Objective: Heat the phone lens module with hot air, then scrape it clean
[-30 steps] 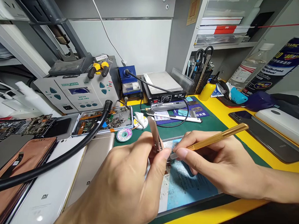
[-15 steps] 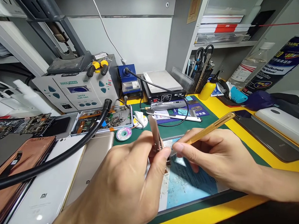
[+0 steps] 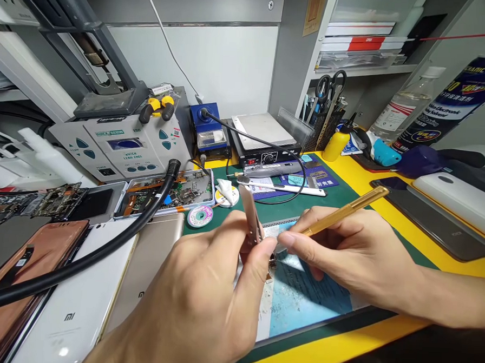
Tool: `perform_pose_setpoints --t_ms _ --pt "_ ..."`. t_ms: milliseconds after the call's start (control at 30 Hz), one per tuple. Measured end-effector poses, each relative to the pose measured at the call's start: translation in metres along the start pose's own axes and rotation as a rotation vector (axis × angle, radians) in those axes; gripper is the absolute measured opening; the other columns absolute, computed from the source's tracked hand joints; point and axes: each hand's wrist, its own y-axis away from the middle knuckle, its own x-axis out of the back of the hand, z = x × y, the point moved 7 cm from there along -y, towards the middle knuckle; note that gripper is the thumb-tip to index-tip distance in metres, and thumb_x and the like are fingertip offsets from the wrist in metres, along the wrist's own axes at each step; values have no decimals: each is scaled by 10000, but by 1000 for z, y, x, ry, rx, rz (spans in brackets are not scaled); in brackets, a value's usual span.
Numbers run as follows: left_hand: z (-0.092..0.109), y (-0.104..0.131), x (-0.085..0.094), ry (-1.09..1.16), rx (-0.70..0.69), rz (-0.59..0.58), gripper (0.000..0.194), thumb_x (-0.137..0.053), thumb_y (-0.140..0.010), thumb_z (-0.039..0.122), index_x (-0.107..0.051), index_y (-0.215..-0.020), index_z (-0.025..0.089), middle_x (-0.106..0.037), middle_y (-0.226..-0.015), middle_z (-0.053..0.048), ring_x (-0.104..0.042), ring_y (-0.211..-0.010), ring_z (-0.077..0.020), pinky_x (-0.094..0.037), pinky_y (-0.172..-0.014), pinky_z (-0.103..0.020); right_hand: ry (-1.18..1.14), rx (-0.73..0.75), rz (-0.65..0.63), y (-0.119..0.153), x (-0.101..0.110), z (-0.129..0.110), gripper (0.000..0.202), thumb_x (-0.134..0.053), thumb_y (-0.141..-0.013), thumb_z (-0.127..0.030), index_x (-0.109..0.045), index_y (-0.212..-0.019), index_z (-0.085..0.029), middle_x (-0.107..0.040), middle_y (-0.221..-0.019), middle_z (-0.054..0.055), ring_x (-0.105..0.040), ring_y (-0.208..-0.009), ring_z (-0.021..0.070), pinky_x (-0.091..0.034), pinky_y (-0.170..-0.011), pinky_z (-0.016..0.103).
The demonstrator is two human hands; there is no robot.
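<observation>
Left hand (image 3: pixel 195 303) pinches metal tweezers (image 3: pixel 251 220) shut between thumb and fingers, shaft angled up and away, tips down at a small part (image 3: pixel 271 265) on the blue work mat (image 3: pixel 305 304). What the tips actually clamp is hidden behind the thumb, can't tell. Right hand (image 3: pixel 352 257) has a closed pen-style grip on a gold tool (image 3: pixel 340 214), tail end pointing up-right, working end down at the same spot, just beside the tweezer tips. Looks like the tweezers steady the part while the gold tool works on it (judgement only, contact point is too small to see). Both hands rest low over the mat, likely for steadiness.

Around them on the bench (image 3: pixel 387 205): solder wick spool (image 3: pixel 200 216) just behind the left hand, tray of circuit boards (image 3: pixel 185 192) behind that, thick black hose (image 3: pixel 100 255) running across the left side over a white phone (image 3: pixel 77 308) and a gold phone (image 3: pixel 152 269). Rework station (image 3: pixel 122 148) at the back left, blue soldering stand (image 3: pixel 208 131) and hot plate (image 3: pixel 265 134) centre back. Yellow bottle (image 3: pixel 337 146), scissors (image 3: pixel 331 86) in a holder, spray can (image 3: pixel 458 103) at right. Dark phone (image 3: pixel 427 223) lies near the right wrist. Nothing blocks the work spot, but the left thumb hides much of it from the camera.
</observation>
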Motion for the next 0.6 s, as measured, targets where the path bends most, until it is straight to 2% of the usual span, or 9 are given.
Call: perform_pose_setpoints --t_ms 200,433,600 --pt "0 -1 0 -2 -10 4 73 -595 -979 116 -645 -997 167 -728 -811 7 -677 -619 -131 -477 -556 -276 -7 6 8 0 0 -1 271 -838 -895 -337 -723 -731 -155 -582 -529 -47 -520 -431 80 -380 -394 207" --pt "0 0 -1 -2 -19 29 72 -612 -965 106 -651 -981 164 -663 -735 19 -653 -597 -119 -424 -498 -252 -22 13 11 1 0 1 277 -833 -895 -313 -703 -712 -149 -574 -519 -53 -509 -434 69 -379 -395 189" --pt "0 1 0 3 -21 34 69 -613 -965 108 -647 -984 165 -695 -768 16 -651 -599 -113 -460 -541 -245 -12 20 12 1 0 1 299 -788 -922 -309 -692 -696 -138 -566 -522 -46 -500 -431 68 -374 -388 195"
